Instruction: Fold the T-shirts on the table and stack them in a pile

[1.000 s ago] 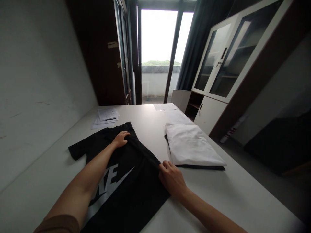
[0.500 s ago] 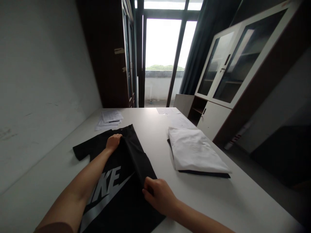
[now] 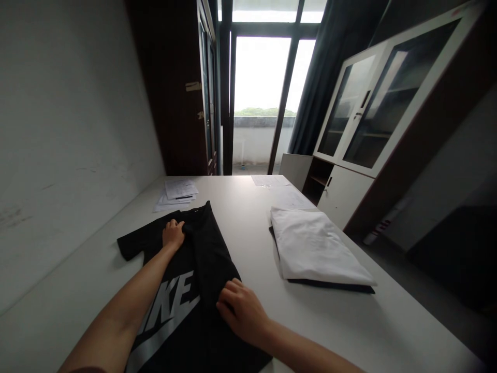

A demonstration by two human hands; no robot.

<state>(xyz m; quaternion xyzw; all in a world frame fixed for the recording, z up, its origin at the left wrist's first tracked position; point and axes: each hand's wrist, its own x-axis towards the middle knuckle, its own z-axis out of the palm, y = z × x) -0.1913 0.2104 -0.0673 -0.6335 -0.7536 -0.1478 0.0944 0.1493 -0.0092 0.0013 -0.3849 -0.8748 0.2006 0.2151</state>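
A black T-shirt [image 3: 212,243] with large grey lettering lies on the white table, its collar pointing away from me. The side on my right is folded over toward the middle, covering the end of the print. Below the collar, my left hand [image 3: 173,234] is closed on the cloth at the fold's inner edge. My right hand [image 3: 244,312] has its fingers curled on the folded layer lower down, by the shirt's right side. The lower part of the shirt runs out of the frame.
To the right lies a folded white garment [image 3: 316,246] on top of a dark one [image 3: 334,286]. Papers with a pen [image 3: 178,190] sit at the far left of the table [image 3: 248,228], and more sheets [image 3: 289,197] at the far right. A wall borders the left side.
My left hand has shifted slightly left and toward me with the cloth. The folded side has come further over and lies flatter. My right hand has moved a little left.
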